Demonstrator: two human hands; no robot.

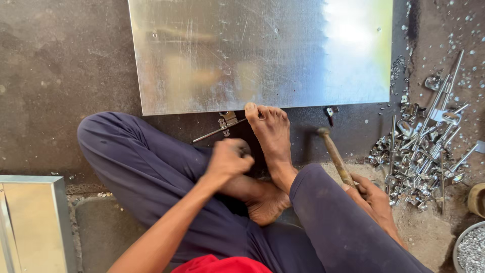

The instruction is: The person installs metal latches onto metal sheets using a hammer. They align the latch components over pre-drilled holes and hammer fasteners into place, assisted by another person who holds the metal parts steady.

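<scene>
I sit cross-legged on a dark floor in front of a shiny metal sheet (227,55). My right foot (270,134) rests with its toes on the sheet's near edge. My left hand (228,159) is blurred, its fingers closed into a fist just left of the foot; whether it holds something small I cannot tell. My right hand (371,197) grips the wooden handle of a hammer (333,154), whose head rests on the floor near the sheet's edge. A metal hinge latch with a rod (222,126) lies by the sheet edge, left of my toes.
A heap of shiny metal latches and rods (422,151) lies on the floor at the right, with small rivets scattered around. A bowl of small metal bits (472,247) stands at the bottom right. A folded metal box corner (33,222) is at the bottom left.
</scene>
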